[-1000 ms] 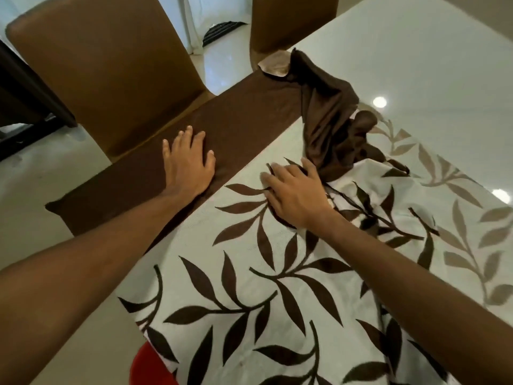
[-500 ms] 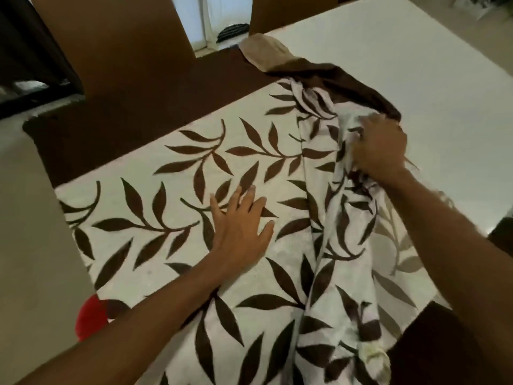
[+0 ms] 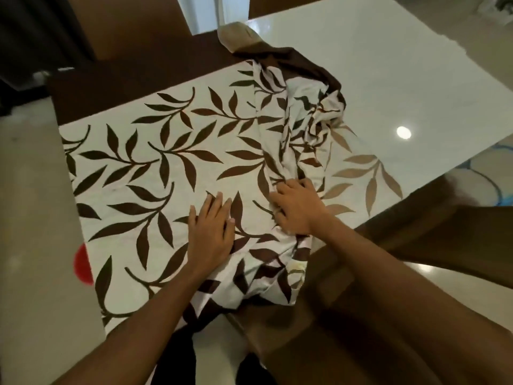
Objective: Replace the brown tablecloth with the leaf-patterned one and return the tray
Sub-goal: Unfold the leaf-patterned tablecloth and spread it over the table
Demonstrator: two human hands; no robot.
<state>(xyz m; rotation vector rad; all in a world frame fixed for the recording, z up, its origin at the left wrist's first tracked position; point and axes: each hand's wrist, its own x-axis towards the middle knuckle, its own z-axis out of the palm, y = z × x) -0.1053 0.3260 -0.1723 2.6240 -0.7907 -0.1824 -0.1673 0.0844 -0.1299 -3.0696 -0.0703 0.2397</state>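
The leaf-patterned tablecloth (image 3: 155,168), white with dark brown leaves, lies partly spread over the left end of the glossy white table (image 3: 388,79). Its right part is bunched into a ridge running from the far side to the near edge. My left hand (image 3: 212,232) presses flat on the spread part, fingers apart. My right hand (image 3: 298,209) grips the bunched fold near the table's front edge. A brown cloth (image 3: 291,58) with a tan underside lies crumpled at the far end of the ridge. The tray is not in view.
Brown fabric (image 3: 125,87) hangs along the table's far left edge. Brown chairs stand at the far side (image 3: 127,26) and at the near right (image 3: 416,259). A red object (image 3: 82,262) shows on the floor at the left.
My right hand came down from the far end of the bunched cloth to the near edge and gripped the fold there. My left hand shifted slightly right, staying flat.
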